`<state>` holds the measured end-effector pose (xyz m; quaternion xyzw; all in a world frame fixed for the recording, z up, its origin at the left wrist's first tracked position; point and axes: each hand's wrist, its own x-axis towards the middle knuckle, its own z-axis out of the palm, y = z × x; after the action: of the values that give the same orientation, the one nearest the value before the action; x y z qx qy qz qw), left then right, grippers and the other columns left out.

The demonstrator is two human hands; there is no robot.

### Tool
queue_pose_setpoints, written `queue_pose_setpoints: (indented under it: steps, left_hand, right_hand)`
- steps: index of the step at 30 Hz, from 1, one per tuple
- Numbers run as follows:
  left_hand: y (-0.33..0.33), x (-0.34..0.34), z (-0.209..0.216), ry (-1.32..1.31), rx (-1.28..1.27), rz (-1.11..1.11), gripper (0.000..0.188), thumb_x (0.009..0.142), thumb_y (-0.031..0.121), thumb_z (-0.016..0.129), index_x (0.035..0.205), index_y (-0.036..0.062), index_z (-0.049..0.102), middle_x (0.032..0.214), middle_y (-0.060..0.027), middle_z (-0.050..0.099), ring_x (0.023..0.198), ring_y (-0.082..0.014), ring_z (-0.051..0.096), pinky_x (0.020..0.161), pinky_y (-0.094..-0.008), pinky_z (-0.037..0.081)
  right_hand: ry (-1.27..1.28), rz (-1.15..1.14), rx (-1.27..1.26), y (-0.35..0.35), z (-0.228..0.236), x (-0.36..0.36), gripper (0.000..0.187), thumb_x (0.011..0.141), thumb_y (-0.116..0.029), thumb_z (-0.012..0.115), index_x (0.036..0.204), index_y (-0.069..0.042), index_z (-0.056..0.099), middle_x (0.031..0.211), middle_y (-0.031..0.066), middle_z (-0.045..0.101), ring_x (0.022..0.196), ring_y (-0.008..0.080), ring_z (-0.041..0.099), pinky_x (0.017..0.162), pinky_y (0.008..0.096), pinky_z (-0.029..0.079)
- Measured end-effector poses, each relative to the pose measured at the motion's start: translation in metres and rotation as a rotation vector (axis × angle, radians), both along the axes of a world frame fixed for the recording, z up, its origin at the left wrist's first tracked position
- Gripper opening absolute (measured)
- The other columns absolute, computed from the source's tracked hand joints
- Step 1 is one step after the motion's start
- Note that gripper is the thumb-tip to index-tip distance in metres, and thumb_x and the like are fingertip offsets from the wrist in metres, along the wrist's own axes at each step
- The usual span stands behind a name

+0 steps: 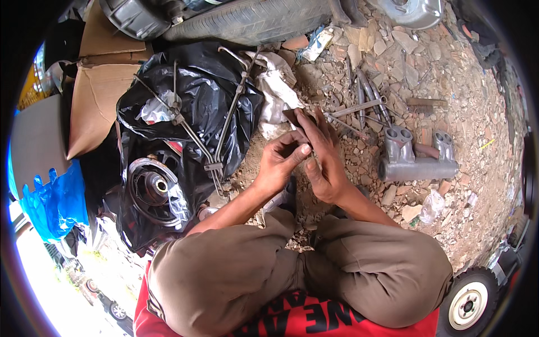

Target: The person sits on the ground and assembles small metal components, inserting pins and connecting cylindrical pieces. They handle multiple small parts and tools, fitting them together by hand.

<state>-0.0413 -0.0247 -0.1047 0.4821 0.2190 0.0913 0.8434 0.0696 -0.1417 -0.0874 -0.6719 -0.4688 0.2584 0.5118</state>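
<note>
My left hand point(279, 160) and my right hand point(327, 165) meet above my knees, in front of the white cloth. A thin dark flat piece point(291, 117) sticks out past the fingers; its kind cannot be made out. The left hand is closed on it, thumb pointing toward the right hand. Against the piece lies the right hand, its fingers stretched out and its thumb apart. Most of the piece is hidden by the hands. Just beyond them the crumpled white cloth point(275, 84) lies on the ground. Beside my right fingers is a wrench point(359, 107) among several metal tools.
A grey metal manifold point(418, 170) lies on the rubble at right. At left, a black plastic bag point(224, 62) carries bent metal rods point(193, 132) and a round metal drum part point(154, 185). Cardboard point(95, 104), a blue bag point(53, 202) and a tire point(252, 22) lie farther out.
</note>
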Motion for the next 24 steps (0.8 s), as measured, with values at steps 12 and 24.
queue_pose_setpoints:
  steps: [12,24]
  left_hand:
    - [0.018,0.01,0.022,-0.08,-0.167,0.084,0.028,0.096,0.021,0.065,0.112,-0.0012,0.064,0.107,-0.0067,0.068,0.098,-0.014,0.061,0.087,-0.0293,0.047]
    - [0.007,0.009,0.011,-0.038,-0.119,0.133,0.028,0.095,0.018,0.068,0.114,-0.0021,0.064,0.108,-0.0041,0.066,0.099,-0.0102,0.058,0.091,-0.0262,0.045]
  right_hand:
    - [0.005,0.029,0.055,-0.01,-0.001,-0.018,0.08,0.097,-0.057,0.043,0.151,0.001,0.031,0.158,0.0213,0.03,0.151,0.0381,0.012,0.118,0.0525,0.0]
    - [0.043,-0.03,0.089,-0.008,0.002,-0.02,0.086,0.098,-0.062,0.034,0.152,0.004,0.026,0.157,0.0229,0.028,0.15,0.0419,0.012,0.119,0.0502,0.008]
